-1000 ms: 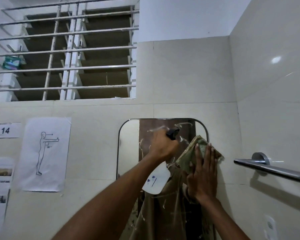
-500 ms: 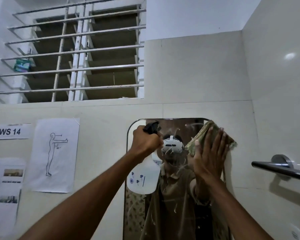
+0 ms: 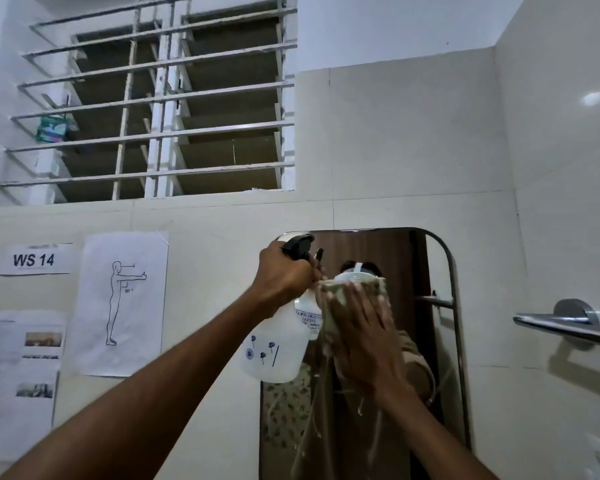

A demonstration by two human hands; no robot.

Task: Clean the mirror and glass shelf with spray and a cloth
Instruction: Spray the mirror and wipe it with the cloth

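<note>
One mirror [image 3: 430, 341], one spray bottle [image 3: 274, 344], one cloth [image 3: 340, 299], two hands [image 3: 284, 275].

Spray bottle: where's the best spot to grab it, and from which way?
Probably by the narrow neck just under the black trigger head, coming from the side away from the nozzle, as the left hand does now. The spray bottle hangs upright with a wide body below, so the slim neck fits curled fingers and leaves a finger for the trigger.

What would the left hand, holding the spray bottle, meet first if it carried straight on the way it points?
Probably the wall mirror: the left hand aims the white plastic spray bottle toward its upper left part, though depth is unclear.
</note>
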